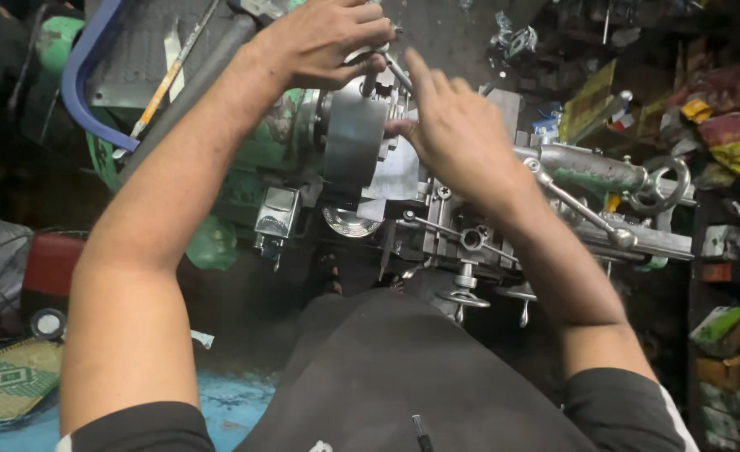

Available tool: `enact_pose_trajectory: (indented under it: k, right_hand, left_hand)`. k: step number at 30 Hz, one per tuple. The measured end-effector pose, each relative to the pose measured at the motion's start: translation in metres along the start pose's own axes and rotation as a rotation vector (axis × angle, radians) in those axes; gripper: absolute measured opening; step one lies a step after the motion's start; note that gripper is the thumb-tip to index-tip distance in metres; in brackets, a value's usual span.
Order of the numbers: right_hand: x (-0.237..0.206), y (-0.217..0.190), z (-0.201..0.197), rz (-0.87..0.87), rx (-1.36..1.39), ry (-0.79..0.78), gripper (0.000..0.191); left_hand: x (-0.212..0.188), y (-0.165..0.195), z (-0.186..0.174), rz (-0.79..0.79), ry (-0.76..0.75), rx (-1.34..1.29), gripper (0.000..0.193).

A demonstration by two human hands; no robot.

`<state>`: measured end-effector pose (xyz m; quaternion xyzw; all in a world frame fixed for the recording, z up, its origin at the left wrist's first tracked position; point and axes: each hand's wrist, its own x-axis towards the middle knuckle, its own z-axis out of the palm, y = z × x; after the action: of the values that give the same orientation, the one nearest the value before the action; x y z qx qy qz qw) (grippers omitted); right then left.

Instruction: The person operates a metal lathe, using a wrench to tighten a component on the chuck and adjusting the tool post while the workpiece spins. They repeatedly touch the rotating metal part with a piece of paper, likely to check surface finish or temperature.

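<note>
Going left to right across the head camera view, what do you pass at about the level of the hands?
Blue hacksaw frame → left hand gripping a metal handle → grey lathe chuck → right hand → green-and-grey lever → round handwheel → cluttered shelves.

One camera sits on my head, looking steeply down past my forearms, close over the lathe (pixel 403 192), with the floor (pixel 236 402) at my feet below.
</note>
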<state>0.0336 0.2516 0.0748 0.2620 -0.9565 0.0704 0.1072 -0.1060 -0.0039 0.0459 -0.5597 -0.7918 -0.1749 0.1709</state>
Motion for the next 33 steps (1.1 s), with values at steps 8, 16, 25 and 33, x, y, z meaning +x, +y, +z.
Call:
enact_pose_trajectory:
  k: [8,16,25,33]
  right_hand:
    - [0.044,-0.023,-0.005,0.169,0.193,-0.094,0.036]
    - [-0.023,-0.015,0.075,-0.039,0.688,0.160,0.043]
    - [-0.129,-0.075,0.166,0.008,1.091,-0.291,0.077]
    - [-0.111,-0.050,0.119,0.123,1.008,-0.091,0.060]
  left_hand:
    - [0.003,0.005,0.007,-0.022,0.068,-0.055,0.027]
    - [-0.039,0.054,0.031,-0.033,0.146,0.090,0.046]
    - [-0.151,0.211,0.108,-0.026,0.234,0.215,0.038]
    - [-0.117,0.190,0.118,-0.515,0.748,-0.464,0.051]
